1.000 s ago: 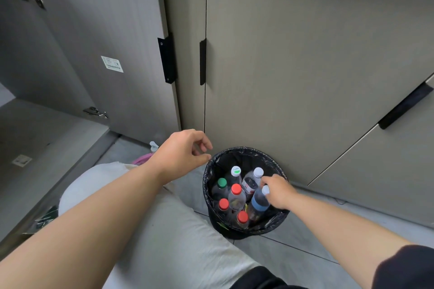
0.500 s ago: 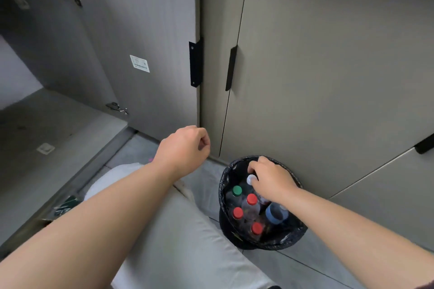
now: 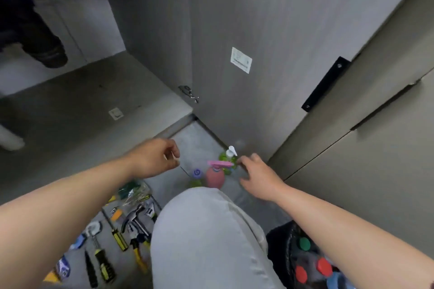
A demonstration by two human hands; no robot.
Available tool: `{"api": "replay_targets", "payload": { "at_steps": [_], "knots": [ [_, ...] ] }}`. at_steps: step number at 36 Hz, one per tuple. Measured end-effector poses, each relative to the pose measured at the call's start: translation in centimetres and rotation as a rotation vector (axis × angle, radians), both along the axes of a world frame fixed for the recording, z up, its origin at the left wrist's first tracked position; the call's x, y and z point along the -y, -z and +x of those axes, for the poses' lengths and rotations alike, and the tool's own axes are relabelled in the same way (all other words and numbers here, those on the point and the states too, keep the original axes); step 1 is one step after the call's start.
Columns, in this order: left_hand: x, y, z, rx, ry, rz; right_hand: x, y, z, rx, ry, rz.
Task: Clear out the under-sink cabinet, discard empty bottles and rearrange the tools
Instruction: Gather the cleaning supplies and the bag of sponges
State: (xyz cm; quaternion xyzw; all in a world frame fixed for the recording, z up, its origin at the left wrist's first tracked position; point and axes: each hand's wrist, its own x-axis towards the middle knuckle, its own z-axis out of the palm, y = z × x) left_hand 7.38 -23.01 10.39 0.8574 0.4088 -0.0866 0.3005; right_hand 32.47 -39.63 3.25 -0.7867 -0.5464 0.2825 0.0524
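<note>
Two bare forearms reach forward over a bent knee in pale grey trousers [image 3: 206,237] that fills the bottom middle of the view. At the lower right, under the right forearm, stands a bin lined with a black bag [image 3: 281,251]; inside it show one green bottle cap [image 3: 304,243] and two red caps [image 3: 324,266], with a patch of blue at the frame edge. On the grey floor at the lower left the tools lie spread: a hammer [image 3: 135,217], a yellow-and-black screwdriver [image 3: 118,238], yellow-handled pliers [image 3: 138,253], another yellow-and-black handle [image 3: 103,263], and a clear packet with green contents [image 3: 131,191] just beyond them. Farther on, the left hand [image 3: 153,159] hangs above the floor with its fingers curled loosely inward and nothing in them. The right hand [image 3: 257,177] is spread, fingers apart and empty, its fingertips near a green pump bottle with a white nozzle [image 3: 229,159]. Just before that bottle stands a pink bottle [image 3: 215,177] with a pink top, and beside it to the left a smaller bottle with a pale purple cap [image 3: 196,175]; motion blur hides whether the three touch. Beyond them the open cabinet door [image 3: 234,30] carries a white label [image 3: 241,60], and to the left the bare cabinet floor [image 3: 77,101] runs back to a dark drain pipe [image 3: 40,37].
</note>
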Motion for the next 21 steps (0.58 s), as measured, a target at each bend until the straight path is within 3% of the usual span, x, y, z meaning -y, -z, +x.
{"api": "replay_targets", "payload": {
  "at_steps": [6,10,21],
  "knots": [
    [-0.5,7.1,0.7,-0.069,0.069,-0.138,-6.2,3.3,0.6,0.111,0.041,-0.073],
    [0.7,11.0,2.7,-0.074,0.077,-0.125,-9.2,5.1,1.3,0.172,-0.006,-0.147],
    [2.2,16.3,4.2,0.149,-0.121,-0.085,-13.0,8.2,1.4,0.279,-0.053,-0.184]
  ]
}}
